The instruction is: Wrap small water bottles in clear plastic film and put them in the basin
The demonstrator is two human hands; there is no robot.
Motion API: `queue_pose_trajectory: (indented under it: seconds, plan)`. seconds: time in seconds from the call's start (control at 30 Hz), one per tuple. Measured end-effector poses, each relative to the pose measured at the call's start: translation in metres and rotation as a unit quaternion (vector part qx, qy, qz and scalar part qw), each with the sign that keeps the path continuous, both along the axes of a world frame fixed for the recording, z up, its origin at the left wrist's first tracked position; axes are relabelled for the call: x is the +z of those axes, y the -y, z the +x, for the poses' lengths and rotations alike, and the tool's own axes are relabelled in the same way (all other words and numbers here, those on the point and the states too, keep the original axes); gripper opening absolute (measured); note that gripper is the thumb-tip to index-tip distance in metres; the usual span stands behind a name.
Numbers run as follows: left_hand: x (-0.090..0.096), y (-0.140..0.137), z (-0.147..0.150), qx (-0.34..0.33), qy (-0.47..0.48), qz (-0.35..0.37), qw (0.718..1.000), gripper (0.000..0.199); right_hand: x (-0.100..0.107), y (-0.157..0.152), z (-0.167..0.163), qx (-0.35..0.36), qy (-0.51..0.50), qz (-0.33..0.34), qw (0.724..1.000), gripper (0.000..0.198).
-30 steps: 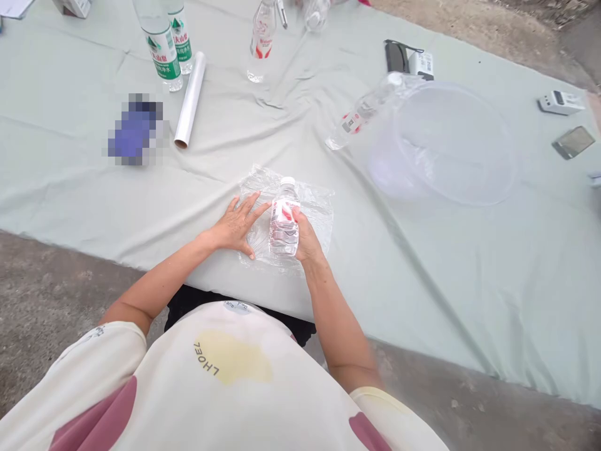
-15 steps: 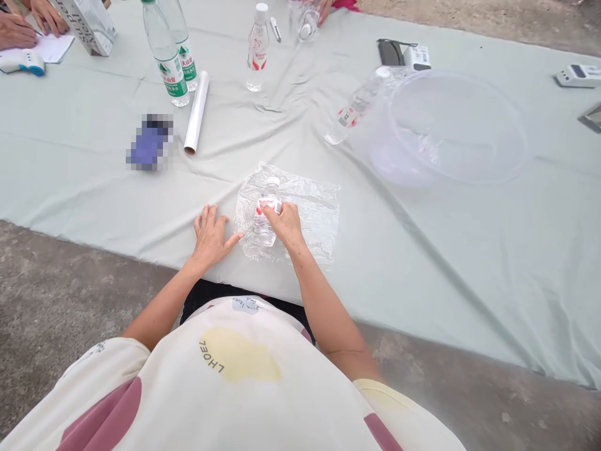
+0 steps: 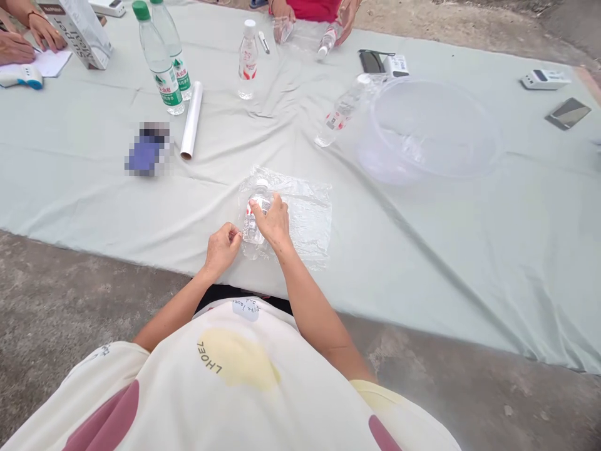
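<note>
A small clear water bottle (image 3: 254, 229) with a white cap and a red-and-white label lies on a sheet of cling film (image 3: 310, 219) near the table's front edge. My right hand (image 3: 272, 220) rests over the bottle's label, thumb on one side and fingers on the other, gripping it. Left of the bottle's base, my left hand (image 3: 223, 245) has its thumb and forefinger pinched together at the film's left edge. The film there is so thin and see-through that its edge between those fingertips is hard to make out.
A cling film roll (image 3: 191, 122) lies beyond, beside two green-capped bottles (image 3: 166, 88). Another small bottle (image 3: 247, 62) stands upright. A tilted bottle (image 3: 335, 116) leans by a clear plastic basin (image 3: 432, 169). Across the table, a person's hands (image 3: 347, 22) hold a bottle; another person's hand writes at left.
My left hand has gone from spread fingers to a pinch, moving in toward the film's edge. My right hand stays on the bottle. Across the table, another person's bottle has come into fuller view.
</note>
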State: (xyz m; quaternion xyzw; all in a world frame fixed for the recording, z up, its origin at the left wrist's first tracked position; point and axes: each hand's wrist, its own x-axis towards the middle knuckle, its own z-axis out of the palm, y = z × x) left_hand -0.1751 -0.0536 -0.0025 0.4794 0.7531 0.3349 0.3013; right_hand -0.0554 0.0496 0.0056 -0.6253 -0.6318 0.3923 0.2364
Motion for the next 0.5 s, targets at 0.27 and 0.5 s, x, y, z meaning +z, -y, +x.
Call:
queue_pose_trajectory:
  seconds: [0.27,0.5]
  plan:
    - [0.004,0.006,0.005,0.036,0.135,-0.043,0.989,0.009,0.012,-0.011,0.029,-0.052,-0.152,0.054,0.986,0.048]
    - [0.002,-0.001,-0.005,0.023,0.233,-0.134,0.963,0.035,0.043,-0.065,-0.009,0.363,0.173,0.25,0.881,0.054]
